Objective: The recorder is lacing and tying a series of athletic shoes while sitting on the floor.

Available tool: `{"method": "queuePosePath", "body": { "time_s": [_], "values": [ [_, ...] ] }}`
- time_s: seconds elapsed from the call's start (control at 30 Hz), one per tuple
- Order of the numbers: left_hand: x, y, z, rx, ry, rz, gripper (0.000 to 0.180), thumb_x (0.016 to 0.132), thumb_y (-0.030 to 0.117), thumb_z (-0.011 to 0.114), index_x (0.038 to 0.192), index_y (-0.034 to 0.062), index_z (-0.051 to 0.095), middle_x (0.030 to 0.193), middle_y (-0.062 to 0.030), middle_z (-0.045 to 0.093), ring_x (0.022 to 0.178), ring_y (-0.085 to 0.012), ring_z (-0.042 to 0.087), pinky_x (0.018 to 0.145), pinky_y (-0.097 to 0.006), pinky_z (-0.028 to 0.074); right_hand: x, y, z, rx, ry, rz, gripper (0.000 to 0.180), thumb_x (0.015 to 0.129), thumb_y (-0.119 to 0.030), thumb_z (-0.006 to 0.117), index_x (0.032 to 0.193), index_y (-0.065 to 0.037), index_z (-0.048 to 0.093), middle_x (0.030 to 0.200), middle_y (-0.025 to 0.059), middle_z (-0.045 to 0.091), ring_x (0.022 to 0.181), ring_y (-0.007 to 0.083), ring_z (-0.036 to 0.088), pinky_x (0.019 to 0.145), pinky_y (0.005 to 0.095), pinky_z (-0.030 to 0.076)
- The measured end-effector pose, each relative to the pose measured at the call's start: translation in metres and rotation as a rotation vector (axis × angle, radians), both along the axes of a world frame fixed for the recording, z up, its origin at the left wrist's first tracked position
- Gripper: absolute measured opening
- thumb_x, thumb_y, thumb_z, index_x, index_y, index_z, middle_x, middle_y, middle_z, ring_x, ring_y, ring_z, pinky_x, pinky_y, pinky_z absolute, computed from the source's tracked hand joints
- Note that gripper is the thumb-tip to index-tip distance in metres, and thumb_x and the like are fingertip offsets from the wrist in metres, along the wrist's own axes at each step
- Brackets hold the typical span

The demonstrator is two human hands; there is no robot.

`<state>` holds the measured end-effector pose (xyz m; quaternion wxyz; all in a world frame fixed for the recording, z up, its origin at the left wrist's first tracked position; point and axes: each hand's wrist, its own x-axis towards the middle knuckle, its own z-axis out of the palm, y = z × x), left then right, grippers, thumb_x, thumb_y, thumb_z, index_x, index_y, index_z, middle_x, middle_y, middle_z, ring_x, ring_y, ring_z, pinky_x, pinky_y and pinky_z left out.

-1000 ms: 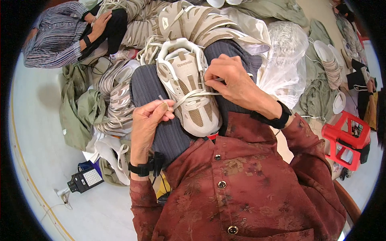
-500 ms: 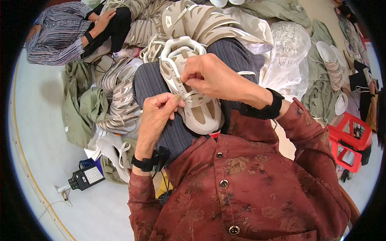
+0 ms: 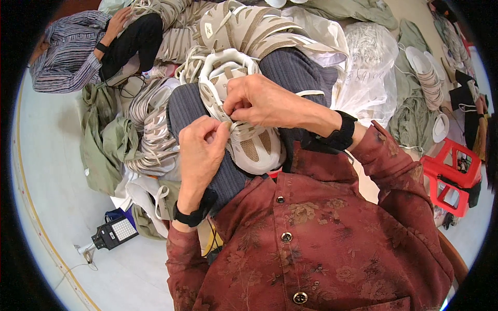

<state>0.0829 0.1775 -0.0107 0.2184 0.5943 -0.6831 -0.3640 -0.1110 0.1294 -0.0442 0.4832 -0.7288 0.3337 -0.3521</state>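
A beige and white sneaker [image 3: 255,150] rests on my lap, its toe toward me and its opening away. Thin pale shoelace [image 3: 241,129] crosses its lower eyelets. At the left edge of the lacing, my left hand [image 3: 201,147] pinches the lace between thumb and forefinger. My right hand [image 3: 270,101] comes across the tongue from the right, fingers curled and pinched on the lace by the eyelet row. The fingertips of both hands nearly meet, and they partly hide the lace there.
Stacked beige shoe uppers [image 3: 254,28] lie beyond my knees, with more uppers [image 3: 155,135] at my left. A clear plastic bag [image 3: 368,72] and green cloth [image 3: 410,119] lie to the right, near a red stool [image 3: 451,171]. Another person [image 3: 78,49] sits at the far left.
My left hand has turned and closed more tightly at the lacing, its knuckles now higher. My right hand has shifted slightly left and down along the eyelets. The other person's hand has moved up.
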Motion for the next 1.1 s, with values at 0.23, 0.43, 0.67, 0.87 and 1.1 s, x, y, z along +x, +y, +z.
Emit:
{"method": "queuePosePath", "body": {
  "time_s": [0.23, 0.43, 0.67, 0.87, 1.1],
  "values": [
    [0.008, -0.001, 0.008, 0.183, 0.014, 0.042, 0.023, 0.09, 0.017, 0.067, 0.079, -0.0034, 0.068, 0.067, -0.0024, 0.061, 0.057, -0.006, 0.05, 0.054, -0.025, 0.04, -0.002, -0.001, -0.005, -0.013, -0.03, 0.027, 0.012, 0.07, -0.001, 0.065, 0.079, 0.005, 0.069, 0.074, 0.0169, 0.059, 0.07, 0.0301, 0.061, 0.065, 0.0392, 0.047],
    [0.011, 0.003, 0.0, 0.348, 0.245, 0.074, 0.023, 0.096, 0.019, 0.061, 0.084, 0.0013, 0.069, 0.074, 0.0032, 0.063, 0.063, -0.0036, 0.049, 0.057, -0.019, 0.037, 0.0, -0.001, -0.003, -0.005, 0.006, 0.014, 0.011, 0.068, -0.001, 0.066, 0.076, 0.005, 0.068, 0.073, 0.015, 0.059, 0.068, 0.0296, 0.062, 0.063, 0.0386, 0.048],
    [0.007, 0.0, -0.004, 0.172, 0.117, 0.096, 0.02, 0.093, 0.014, 0.065, 0.083, -0.0033, 0.066, 0.068, 0.0053, 0.057, 0.059, -0.0011, 0.042, 0.053, -0.021, 0.036, 0.004, 0.005, -0.007, -0.015, -0.001, -0.007, 0.006, 0.069, 0.0, 0.066, 0.073, 0.003, 0.067, 0.074, 0.0159, 0.06, 0.073, 0.032, 0.063, 0.065, 0.0397, 0.049],
    [0.003, 0.0, -0.007, 0.086, 0.099, 0.139, 0.016, 0.091, 0.012, 0.067, 0.085, -0.0033, 0.066, 0.066, 0.0056, 0.052, 0.058, -0.0025, 0.039, 0.052, -0.022, 0.033, -0.011, 0.016, 0.003, -0.339, 0.124, -0.16, 0.007, 0.078, 0.003, 0.063, 0.077, 0.003, 0.056, 0.076, 0.0143, 0.053, 0.074, 0.0308, 0.057, 0.065, 0.0382, 0.045],
    [-0.029, -0.016, 0.01, -0.281, 0.057, -0.027, 0.006, 0.086, 0.004, 0.066, 0.09, 0.0006, 0.069, 0.071, -0.0038, 0.057, 0.056, -0.0133, 0.049, 0.054, -0.028, 0.039, -0.121, 0.013, 0.029, -0.24, 0.244, -0.516, 0.004, 0.085, -0.001, 0.065, 0.087, 0.0, 0.062, 0.072, 0.0074, 0.057, 0.065, 0.0174, 0.058, 0.06, 0.0329, 0.046]
  ]
}}
